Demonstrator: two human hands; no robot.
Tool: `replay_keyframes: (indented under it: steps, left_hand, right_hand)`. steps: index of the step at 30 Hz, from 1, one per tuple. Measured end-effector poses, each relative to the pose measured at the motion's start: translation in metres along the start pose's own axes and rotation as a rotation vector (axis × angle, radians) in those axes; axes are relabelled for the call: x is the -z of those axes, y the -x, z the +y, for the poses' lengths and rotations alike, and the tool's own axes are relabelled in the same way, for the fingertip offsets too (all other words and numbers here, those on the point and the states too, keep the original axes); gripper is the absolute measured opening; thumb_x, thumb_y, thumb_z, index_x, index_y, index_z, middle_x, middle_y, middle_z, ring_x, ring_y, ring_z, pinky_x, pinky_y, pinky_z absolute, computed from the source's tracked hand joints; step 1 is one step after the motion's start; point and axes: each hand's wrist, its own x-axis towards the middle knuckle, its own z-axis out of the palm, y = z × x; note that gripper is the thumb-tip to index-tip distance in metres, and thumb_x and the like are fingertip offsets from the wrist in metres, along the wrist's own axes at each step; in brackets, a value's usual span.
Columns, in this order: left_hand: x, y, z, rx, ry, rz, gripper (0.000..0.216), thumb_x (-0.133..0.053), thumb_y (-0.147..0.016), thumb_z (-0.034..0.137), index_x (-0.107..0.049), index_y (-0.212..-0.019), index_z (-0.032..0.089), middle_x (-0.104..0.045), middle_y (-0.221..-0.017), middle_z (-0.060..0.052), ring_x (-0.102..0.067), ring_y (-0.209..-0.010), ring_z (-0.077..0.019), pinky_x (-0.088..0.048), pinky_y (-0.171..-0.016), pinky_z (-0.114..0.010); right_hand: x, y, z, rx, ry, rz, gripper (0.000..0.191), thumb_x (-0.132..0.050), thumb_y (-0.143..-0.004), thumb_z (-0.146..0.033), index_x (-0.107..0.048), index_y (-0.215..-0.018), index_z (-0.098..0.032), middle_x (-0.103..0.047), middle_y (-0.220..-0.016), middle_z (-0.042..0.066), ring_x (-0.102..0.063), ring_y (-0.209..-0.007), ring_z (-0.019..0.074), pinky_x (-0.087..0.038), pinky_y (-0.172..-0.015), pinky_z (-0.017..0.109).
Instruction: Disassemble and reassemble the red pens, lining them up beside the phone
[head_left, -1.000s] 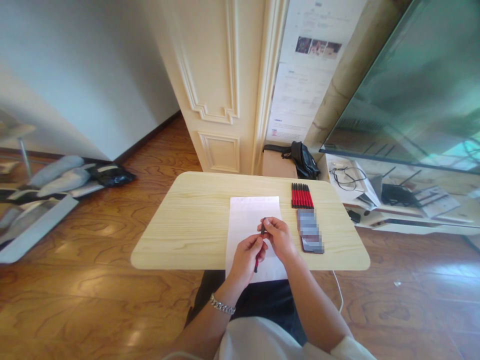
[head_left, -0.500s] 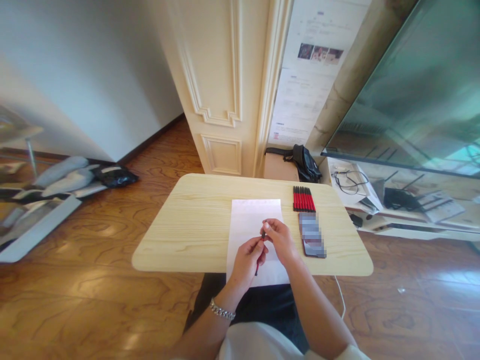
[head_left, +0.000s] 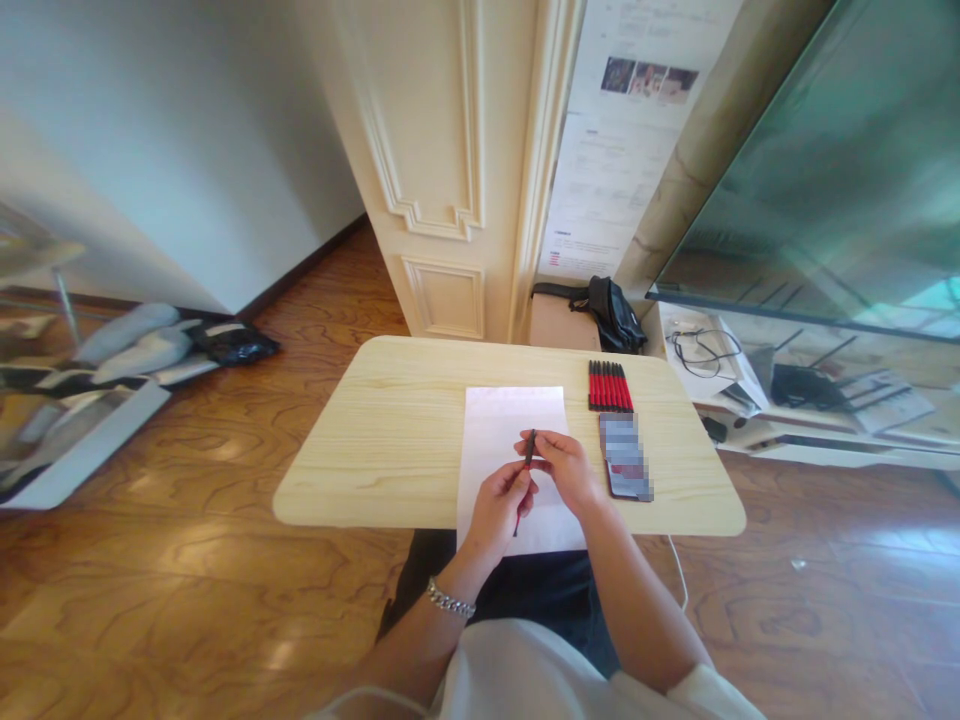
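A red and black pen point(head_left: 531, 446) stands at a slant over a white sheet of paper point(head_left: 495, 425), its black end pointing up and away from me. My left hand point(head_left: 496, 512) is closed round the pen's lower red part, and the lower tip pokes out beneath it. At the black upper part are the bent fingers of my right hand point(head_left: 568, 472), which touch the pen from the right side. Beyond my right hand lies a row of several red and black pens point(head_left: 610, 386). Nearer to me than that row is a phone point(head_left: 624, 458) with a blurred screen.
Everything lies on a small pale wooden table point(head_left: 360, 430) with rounded corners. A black bag point(head_left: 615, 315) rests behind it, and a low white cabinet point(head_left: 825, 445) with cables stands to the right. On the floor at left is an open box point(head_left: 90, 450) of goods.
My right thumb and fingertips have shifted off the pen's very end, so its black upper part now shows between them. My left hand keeps its hold. The view has tilted slightly.
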Motion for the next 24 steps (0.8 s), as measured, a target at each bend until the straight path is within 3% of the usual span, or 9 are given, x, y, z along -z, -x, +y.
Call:
replay_keyframes:
  steps: [6,13,18,24]
  left_hand:
    - [-0.001,-0.001,0.0,0.018,0.007,0.002,0.044,-0.06,-0.077,0.048,-0.059,-0.105,0.014,-0.056,-0.067,-0.001,-0.044,-0.047,-0.007,-0.029,-0.041,-0.02]
    - [0.001,-0.001,-0.003,0.013,0.021,0.012,0.039,-0.061,-0.076,0.046,-0.06,-0.099,0.015,-0.057,-0.066,0.0,-0.045,-0.047,-0.007,-0.029,-0.042,-0.02]
    - [0.005,0.0,-0.002,0.042,-0.006,-0.014,0.037,-0.06,-0.077,0.044,-0.06,-0.099,0.015,-0.054,-0.063,0.002,-0.043,-0.045,-0.0064,-0.027,-0.041,-0.02]
    - [0.011,0.006,-0.002,0.06,0.008,-0.027,0.033,-0.059,-0.078,0.042,-0.058,-0.1,0.017,-0.051,-0.061,0.003,-0.041,-0.045,-0.0063,-0.026,-0.041,-0.02]
  right_hand:
    - [0.001,-0.001,0.003,0.07,0.09,0.067,0.03,-0.07,-0.069,-0.041,-0.065,-0.085,-0.015,-0.065,-0.073,0.004,-0.059,-0.068,0.0139,-0.049,-0.07,0.03]
    - [0.006,-0.002,0.0,0.006,0.03,-0.029,0.03,-0.066,-0.073,-0.041,-0.068,-0.09,-0.016,-0.069,-0.083,0.008,-0.063,-0.075,0.018,-0.048,-0.074,0.035]
    - [0.006,-0.008,-0.003,0.004,0.099,0.044,0.033,-0.062,-0.075,-0.042,-0.066,-0.096,-0.018,-0.07,-0.089,0.009,-0.063,-0.081,0.018,-0.044,-0.067,0.028]
    - [0.006,-0.028,-0.014,0.021,0.065,0.039,0.036,-0.064,-0.072,-0.044,-0.066,-0.095,-0.017,-0.07,-0.09,0.01,-0.063,-0.077,0.0166,-0.043,-0.065,0.027]
